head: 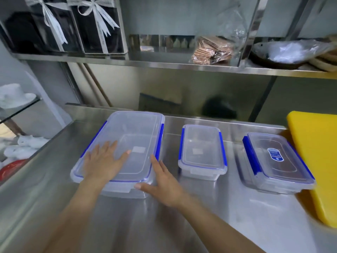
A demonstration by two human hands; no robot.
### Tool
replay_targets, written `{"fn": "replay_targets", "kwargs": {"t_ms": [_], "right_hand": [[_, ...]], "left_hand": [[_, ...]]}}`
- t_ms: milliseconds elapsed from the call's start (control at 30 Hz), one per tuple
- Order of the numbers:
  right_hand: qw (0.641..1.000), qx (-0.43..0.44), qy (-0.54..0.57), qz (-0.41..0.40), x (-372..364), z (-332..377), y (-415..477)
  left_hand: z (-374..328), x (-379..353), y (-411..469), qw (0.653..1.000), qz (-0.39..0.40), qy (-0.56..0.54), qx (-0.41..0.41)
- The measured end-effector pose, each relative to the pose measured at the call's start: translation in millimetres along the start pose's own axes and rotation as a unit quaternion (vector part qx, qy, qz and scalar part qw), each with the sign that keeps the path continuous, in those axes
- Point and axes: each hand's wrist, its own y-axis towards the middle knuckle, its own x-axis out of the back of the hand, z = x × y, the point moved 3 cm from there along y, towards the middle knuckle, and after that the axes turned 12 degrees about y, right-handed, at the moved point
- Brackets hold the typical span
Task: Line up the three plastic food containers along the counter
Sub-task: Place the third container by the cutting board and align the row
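Three clear plastic containers with blue clips stand on the steel counter [182,225]. The large container [131,136] is at the left. My left hand [103,161] lies flat on its lid, fingers spread. My right hand [164,183] rests against its near right corner, thumb at the front edge, fingers along the right side. The small container [202,148] stands in the middle, apart from both others. The medium container [275,159], with a blue label on its lid, sits at the right, turned slightly askew.
A yellow cutting board [317,152] lies at the right, touching the medium container. A steel shelf [164,62] above holds black gift boxes with ribbons, a bag of wafers and wrapped pans. White crockery sits beyond the counter's left edge.
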Motion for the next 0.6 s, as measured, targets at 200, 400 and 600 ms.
{"fn": "replay_targets", "kwargs": {"t_ms": [200,400,600], "right_hand": [[1.0,-0.006,-0.013,-0.008,-13.2,5.6,6.2],[0.997,-0.025,-0.069,-0.002,-16.6,6.3,8.4],[0.995,-0.053,-0.087,0.002,-14.7,11.6,3.5]], "left_hand": [[3.7,-2.9,9.6,1.0,-0.005,0.016,-0.018],[5.8,-5.5,10.9,0.999,-0.022,0.014,-0.024],[5.2,-1.7,7.6,0.999,-0.029,0.005,-0.032]]}}
